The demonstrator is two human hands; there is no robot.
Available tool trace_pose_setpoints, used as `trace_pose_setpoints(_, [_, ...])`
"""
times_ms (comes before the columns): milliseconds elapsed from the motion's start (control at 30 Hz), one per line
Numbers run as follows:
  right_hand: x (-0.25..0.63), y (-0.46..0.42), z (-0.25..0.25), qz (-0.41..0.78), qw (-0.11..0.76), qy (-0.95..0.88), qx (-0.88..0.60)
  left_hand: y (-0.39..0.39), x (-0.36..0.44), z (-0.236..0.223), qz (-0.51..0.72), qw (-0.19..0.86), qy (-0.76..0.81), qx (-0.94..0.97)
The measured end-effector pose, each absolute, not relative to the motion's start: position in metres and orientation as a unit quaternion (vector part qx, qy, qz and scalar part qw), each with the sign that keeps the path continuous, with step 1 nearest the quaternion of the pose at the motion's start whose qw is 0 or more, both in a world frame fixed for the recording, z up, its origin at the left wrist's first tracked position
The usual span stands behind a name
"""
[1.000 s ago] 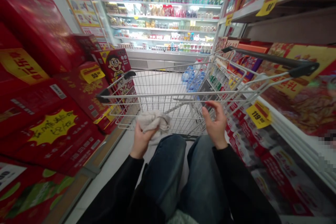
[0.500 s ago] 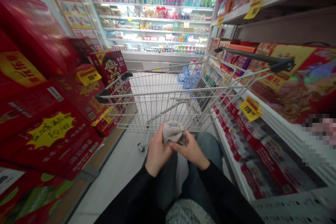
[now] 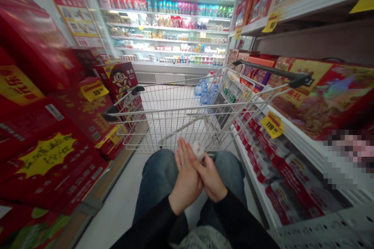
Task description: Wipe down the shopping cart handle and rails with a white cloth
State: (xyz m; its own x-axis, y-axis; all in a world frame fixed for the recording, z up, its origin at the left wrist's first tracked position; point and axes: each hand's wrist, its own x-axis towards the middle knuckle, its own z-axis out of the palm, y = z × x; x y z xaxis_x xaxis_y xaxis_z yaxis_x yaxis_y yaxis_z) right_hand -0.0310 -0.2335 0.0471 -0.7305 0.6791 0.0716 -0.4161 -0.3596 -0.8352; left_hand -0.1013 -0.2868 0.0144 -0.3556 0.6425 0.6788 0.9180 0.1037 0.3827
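Down the left side of the aisle, red gift boxes (image 3: 35,163) stand in a tall stack, a yellow 55 price tag (image 3: 94,90) stuck on one, and they look like the first trouble spot: a careless shove could send the wire shopping cart (image 3: 175,103) into that stack and knock it loose, because neither hand is on the cart right now. Moving to the center, above the person's jeans (image 3: 153,179), the hands are together, palm side against palm side. The left hand (image 3: 187,181), ring on one finger, stands with its fingers straight up, while the right hand (image 3: 209,175) angles in against it. A small grey-white cloth bundle (image 3: 198,150) sits pinched at their fingertips, just above the knees, and that thin grip is the other risk: slack fingers could let it fall to the floor or into the cart's wires. Beyond the cart, a refrigerated display case (image 3: 166,35) fills the top center. Over to the right, a yellow 119 price tag (image 3: 271,124) hangs from a white shelf edge (image 3: 295,140), just beside the cart's black handle (image 3: 271,69), another spot where the cart could catch.
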Motion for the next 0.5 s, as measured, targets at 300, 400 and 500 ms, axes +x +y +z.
trace_pose_setpoints(300, [-0.045, -0.222, 0.052, 0.801, 0.381, -0.427, -0.173, -0.301, -0.109, 0.056, -0.372, 0.031, -0.719, -0.586])
trace_pose_setpoints(400, [-0.049, -0.227, 0.047, 0.794, 0.418, -0.393, -0.2, -0.306, -0.109, 0.062, -0.379, -0.018, -0.72, -0.581])
trace_pose_setpoints(500, [-0.049, -0.231, 0.043, 0.8, 0.416, -0.385, -0.197, -0.312, -0.108, 0.065, -0.391, -0.066, -0.723, -0.566])
